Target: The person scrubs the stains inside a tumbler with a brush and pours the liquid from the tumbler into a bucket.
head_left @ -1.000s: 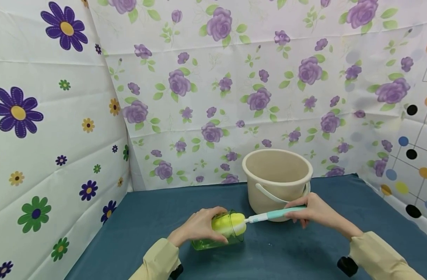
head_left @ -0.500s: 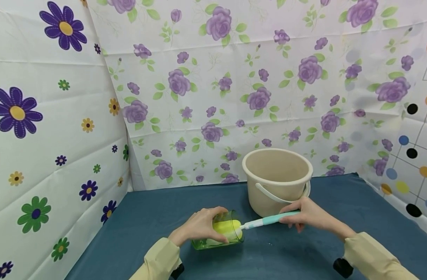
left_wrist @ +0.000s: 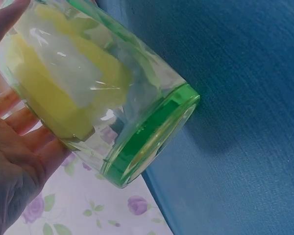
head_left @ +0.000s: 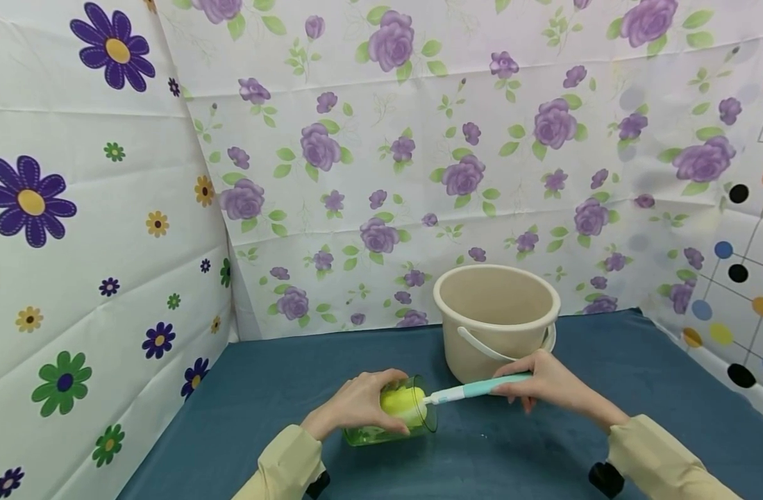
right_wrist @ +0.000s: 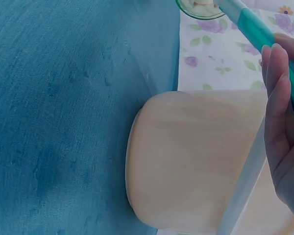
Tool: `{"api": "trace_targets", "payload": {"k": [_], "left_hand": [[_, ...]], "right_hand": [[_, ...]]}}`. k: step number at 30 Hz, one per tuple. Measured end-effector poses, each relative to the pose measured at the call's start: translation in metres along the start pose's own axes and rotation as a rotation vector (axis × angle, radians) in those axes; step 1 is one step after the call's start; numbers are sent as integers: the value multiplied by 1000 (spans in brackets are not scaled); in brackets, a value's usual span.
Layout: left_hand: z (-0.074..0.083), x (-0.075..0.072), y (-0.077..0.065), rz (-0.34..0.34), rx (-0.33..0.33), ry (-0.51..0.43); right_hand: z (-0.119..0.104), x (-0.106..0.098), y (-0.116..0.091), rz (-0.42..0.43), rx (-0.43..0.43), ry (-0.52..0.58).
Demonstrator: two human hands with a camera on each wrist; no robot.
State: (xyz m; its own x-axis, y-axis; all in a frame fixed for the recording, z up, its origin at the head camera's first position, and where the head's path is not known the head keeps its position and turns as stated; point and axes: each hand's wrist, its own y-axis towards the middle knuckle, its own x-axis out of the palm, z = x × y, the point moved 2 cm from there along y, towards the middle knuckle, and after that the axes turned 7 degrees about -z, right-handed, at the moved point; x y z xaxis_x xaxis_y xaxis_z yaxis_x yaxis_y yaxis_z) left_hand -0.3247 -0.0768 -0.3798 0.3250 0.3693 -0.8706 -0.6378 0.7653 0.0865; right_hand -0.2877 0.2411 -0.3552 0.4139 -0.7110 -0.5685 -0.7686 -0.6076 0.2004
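Spread wide below, a dark blue cloth [head_left: 281,375], finely woven in the right wrist view, with a darker shade below the right hand [head_left: 546,382] and a small pale speck [head_left: 484,436] near the middle. Straight behind, a white back sheet [head_left: 356,163] with purple roses and green leaves, crossed by level fold lines. On the left, a creased side sheet [head_left: 94,264] with purple, green and yellow flowers; on the right, a dotted sheet [head_left: 740,305] with coloured circles and thin lines. On the cloth, close before the back sheet and right of the middle, a cream bucket [head_left: 462,362], upright, with its pale handle [head_left: 484,351] lowered along the front. Nearer, and to the left of the bucket, a clear green cup [head_left: 375,435], lying on its side with the mouth toward the right. Clamped round the cup from above, the left hand [head_left: 359,405], with the thumb on the near side. Inside the cup, the yellow and white sponge [head_left: 403,403] of a brush [head_left: 478,389], with its white and teal stem coming out through the mouth and slanting up to the right. Pinched on the teal end, the right hand, just in front of the bucket; not possible to tell whether touching it. On both forearms, pale yellow sleeves [head_left: 287,458]; at both wrists, partly seen, black bands [head_left: 317,484].
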Motion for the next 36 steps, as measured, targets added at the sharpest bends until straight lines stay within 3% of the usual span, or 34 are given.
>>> {"api": "trace_targets", "payload": {"k": [6, 19, 29, 36], "left_hand": [[1, -1, -1, 0, 0, -12], [2, -1, 1, -3, 2, -9], [2, -1, -1, 5, 6, -15], [2, 0, -2, 0, 6, -44]], "right_hand": [[9, 0, 1, 12, 7, 0], [12, 6, 3, -56, 23, 10], [12, 1, 0, -25, 15, 55], [7, -5, -1, 1, 26, -13]]}}
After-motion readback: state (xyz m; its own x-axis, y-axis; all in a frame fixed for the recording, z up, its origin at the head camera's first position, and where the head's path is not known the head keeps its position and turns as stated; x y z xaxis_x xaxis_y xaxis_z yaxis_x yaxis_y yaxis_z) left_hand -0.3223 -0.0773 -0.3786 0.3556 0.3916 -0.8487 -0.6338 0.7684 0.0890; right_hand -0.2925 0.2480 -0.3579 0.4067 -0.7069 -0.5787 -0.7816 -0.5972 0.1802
